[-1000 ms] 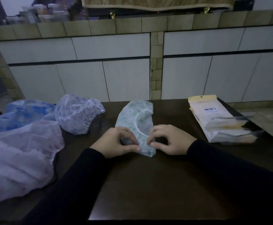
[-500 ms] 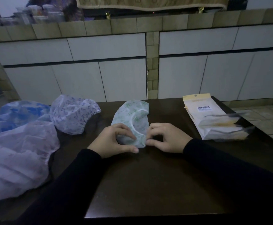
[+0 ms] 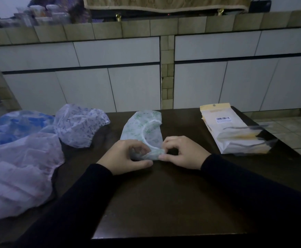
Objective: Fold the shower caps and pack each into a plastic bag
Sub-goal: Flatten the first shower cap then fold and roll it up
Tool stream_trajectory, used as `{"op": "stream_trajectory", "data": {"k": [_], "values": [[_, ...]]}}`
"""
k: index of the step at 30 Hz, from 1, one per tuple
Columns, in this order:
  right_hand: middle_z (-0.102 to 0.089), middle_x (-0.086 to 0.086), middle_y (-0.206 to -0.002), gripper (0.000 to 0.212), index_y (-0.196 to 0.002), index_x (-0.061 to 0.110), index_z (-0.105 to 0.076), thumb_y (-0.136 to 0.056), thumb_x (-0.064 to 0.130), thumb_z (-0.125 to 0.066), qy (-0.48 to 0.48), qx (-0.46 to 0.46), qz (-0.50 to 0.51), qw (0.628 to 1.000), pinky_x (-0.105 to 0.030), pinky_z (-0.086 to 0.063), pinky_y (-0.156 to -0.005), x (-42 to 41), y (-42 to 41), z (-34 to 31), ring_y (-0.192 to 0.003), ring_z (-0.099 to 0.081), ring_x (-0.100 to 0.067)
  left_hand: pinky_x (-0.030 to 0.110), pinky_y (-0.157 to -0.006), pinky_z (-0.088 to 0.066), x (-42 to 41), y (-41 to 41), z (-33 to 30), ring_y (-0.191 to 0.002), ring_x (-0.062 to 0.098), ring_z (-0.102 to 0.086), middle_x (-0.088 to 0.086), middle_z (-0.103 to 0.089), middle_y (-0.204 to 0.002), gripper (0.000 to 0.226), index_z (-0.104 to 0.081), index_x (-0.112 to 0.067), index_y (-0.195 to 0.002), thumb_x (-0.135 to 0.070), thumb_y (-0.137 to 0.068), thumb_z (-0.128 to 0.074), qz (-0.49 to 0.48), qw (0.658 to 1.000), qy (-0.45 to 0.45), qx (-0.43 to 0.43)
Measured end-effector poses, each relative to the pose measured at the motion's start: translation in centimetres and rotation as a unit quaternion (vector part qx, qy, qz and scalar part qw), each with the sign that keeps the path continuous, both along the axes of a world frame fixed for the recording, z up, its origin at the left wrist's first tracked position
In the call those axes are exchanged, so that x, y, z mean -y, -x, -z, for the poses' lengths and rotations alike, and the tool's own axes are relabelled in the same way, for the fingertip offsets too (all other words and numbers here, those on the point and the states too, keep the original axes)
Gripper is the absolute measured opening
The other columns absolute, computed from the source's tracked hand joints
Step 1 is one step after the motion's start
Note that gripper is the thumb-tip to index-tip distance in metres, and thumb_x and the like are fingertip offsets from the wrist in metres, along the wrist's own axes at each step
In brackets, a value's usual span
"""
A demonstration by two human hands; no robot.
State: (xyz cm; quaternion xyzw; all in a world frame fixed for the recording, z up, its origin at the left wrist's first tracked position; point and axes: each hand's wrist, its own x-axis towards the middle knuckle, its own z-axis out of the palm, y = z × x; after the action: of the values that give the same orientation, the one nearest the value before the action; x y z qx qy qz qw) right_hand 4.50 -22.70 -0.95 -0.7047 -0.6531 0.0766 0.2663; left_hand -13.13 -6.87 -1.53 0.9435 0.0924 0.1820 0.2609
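Fingers of both my hands are curled onto the near end of the green-print shower cap (image 3: 143,129), pinching the little roll of film I am turning up off the dark table (image 3: 164,203).

Far to my left lie the caps not yet folded: a large pale pink cap (image 3: 17,172) nearest me, a blue cap (image 3: 22,122) behind it, and a lilac-patterned cap (image 3: 79,127) just beside those, all loose and puffed up.

My left hand (image 3: 126,156) holds the left side of the roll, thumb underneath and fingertips on top. The cap itself lies flat in the middle of the table, stretching away from me, its white elastic band curving across it. My right hand (image 3: 183,153) pinches the right side of the same fold.

I judge this film to be very light, soft and a bit slippery; it will spring open if I let go, so I should grip at the fold's two ends and press as I go.

Well to the right sits the stack of plastic bags (image 3: 235,133), yellow headers at the far end, waiting.
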Motion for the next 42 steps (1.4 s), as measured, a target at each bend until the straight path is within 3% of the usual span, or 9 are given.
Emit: {"op": "stream_trajectory", "data": {"k": [8, 10, 15, 19, 24, 30, 35, 38, 42], "values": [[-0.063, 0.001, -0.082, 0.040, -0.073, 0.012, -0.069, -0.093, 0.043, -0.054, 0.019, -0.042, 0.037, 0.998, -0.038, -0.051, -0.079, -0.1, 0.0, -0.1, -0.072, -0.059, -0.012, 0.024, -0.078, -0.049, -0.4, -0.3, 0.1, -0.082, 0.002, -0.064, -0.016, -0.069, -0.086, 0.010, -0.073, -0.033, -0.073, -0.043, -0.075, -0.075, -0.040, 0.994, 0.103, -0.016], [-0.062, -0.002, -0.073, 0.042, -0.072, 0.013, -0.066, -0.094, 0.045, -0.051, 0.028, -0.002, 0.058, 0.998, -0.035, -0.047, -0.092, -0.6, 0.0, 0.2, -0.066, -0.057, -0.015, 0.022, -0.075, -0.046, -0.4, -0.4, 0.1, -0.078, 0.001, -0.062, -0.015, -0.068, -0.085, 0.014, -0.073, -0.033, -0.068, -0.045, -0.074, -0.073, -0.046, 0.992, 0.115, -0.014], [-0.066, 0.009, -0.086, 0.017, -0.094, 0.033, -0.060, -0.092, 0.048, -0.052, 0.023, -0.016, 0.105, 0.994, -0.036, -0.048, -0.094, -1.5, -0.1, 0.6, -0.091, -0.056, -0.008, 0.019, -0.069, -0.047, -0.4, -0.5, 0.2, -0.070, -0.002, -0.061, -0.019, -0.069, -0.075, 0.015, -0.070, -0.036, -0.070, -0.045, -0.082, -0.068, -0.080, 0.993, 0.086, -0.027], [-0.064, 0.008, -0.080, 0.031, -0.085, 0.034, -0.059, -0.089, 0.062, -0.047, 0.019, -0.044, 0.104, 0.993, -0.033, -0.037, -0.093, -1.4, -0.1, 0.7, -0.091, -0.054, -0.011, 0.013, -0.064, -0.044, 0.0, -0.5, -0.2, -0.068, -0.004, -0.061, -0.018, -0.069, -0.074, 0.015, -0.070, -0.036, -0.071, -0.042, -0.085, -0.067, -0.075, 0.994, 0.065, -0.039], [-0.064, 0.012, -0.082, 0.018, -0.085, 0.037, -0.061, -0.083, 0.055, -0.062, 0.011, -0.030, 0.136, 0.990, -0.035, -0.049, -0.089, -1.8, 0.3, 1.3, -0.096, -0.053, -0.012, 0.027, -0.078, -0.054, -0.3, -0.5, 0.1, -0.072, 0.004, -0.065, -0.011, -0.069, -0.071, 0.006, -0.069, -0.035, -0.081, -0.034, -0.081, -0.074, -0.066, 0.996, 0.053, -0.008], [-0.058, 0.012, -0.097, 0.018, -0.094, 0.029, -0.067, -0.088, 0.045, -0.062, -0.074, 0.111, 0.098, 0.986, -0.026, -0.032, -0.094, -1.3, 1.1, 0.8, -0.089, -0.046, -0.003, 0.034, -0.078, -0.052, -0.8, -0.5, 0.4, -0.086, 0.003, -0.056, -0.017, -0.063, -0.085, 0.005, -0.073, -0.036, -0.086, -0.037, -0.081, -0.073, -0.032, 0.997, -0.077, 0.005], [-0.063, 0.016, -0.112, 0.032, -0.107, 0.033, -0.070, -0.093, 0.051, -0.048, -0.024, 0.189, 0.043, 0.981, -0.034, -0.025, -0.106, -0.8, 0.8, 0.3, -0.104, -0.053, -0.004, 0.024, -0.080, -0.049, -1.7, 0.0, 0.5, -0.093, 0.002, -0.055, -0.022, -0.063, -0.091, 0.037, -0.074, -0.043, -0.092, -0.070, -0.070, -0.062, -0.010, 0.996, -0.085, -0.009], [-0.063, 0.018, -0.109, 0.049, -0.109, 0.036, -0.070, -0.081, 0.069, -0.046, 0.002, 0.185, 0.052, 0.981, -0.043, -0.012, -0.113, -0.5, 0.6, 0.1, -0.106, -0.050, -0.002, 0.020, -0.078, -0.048, -2.2, 0.1, 0.4, -0.097, 0.000, -0.055, -0.021, -0.063, -0.096, 0.038, -0.073, -0.045, -0.095, -0.067, -0.065, -0.068, -0.013, 0.998, -0.047, -0.025], [-0.067, 0.015, -0.102, 0.039, -0.109, 0.036, -0.070, -0.088, 0.061, -0.048, -0.010, 0.211, 0.075, 0.975, -0.047, -0.013, -0.116, -0.7, 0.8, 0.1, -0.102, -0.053, -0.006, 0.012, -0.075, -0.043, -2.4, -0.2, 0.2, -0.097, -0.003, -0.055, -0.021, -0.064, -0.097, 0.032, -0.073, -0.045, -0.092, -0.060, -0.064, -0.070, -0.014, 0.999, -0.019, -0.040]]}}
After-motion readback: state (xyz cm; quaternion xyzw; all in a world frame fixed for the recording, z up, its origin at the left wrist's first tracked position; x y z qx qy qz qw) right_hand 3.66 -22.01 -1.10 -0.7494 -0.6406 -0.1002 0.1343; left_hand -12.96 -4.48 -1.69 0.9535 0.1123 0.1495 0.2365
